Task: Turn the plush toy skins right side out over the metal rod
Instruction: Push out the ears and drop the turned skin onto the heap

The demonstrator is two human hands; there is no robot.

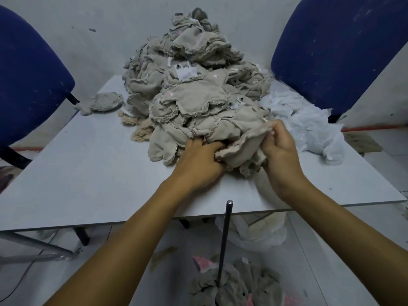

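A tall heap of beige inside-out plush skins (189, 85) covers the back half of the white table (88, 173). At the heap's near edge, my left hand (198, 162) and my right hand (279, 149) both grip one beige skin (240, 149), fingers curled into its fabric. The dark metal rod (225, 237) stands upright in front of the table's near edge, between my forearms, its rounded tip bare. Greyish turned skins (238, 286) lie bunched on the floor around the rod's foot.
Two blue chairs stand at the table's sides, one on the left (28, 85) and one on the right (335, 51). A crumpled white plastic bag (309, 124) lies on the table's right. One loose skin (101, 102) lies at the back left. Another white bag (260, 230) sits under the table.
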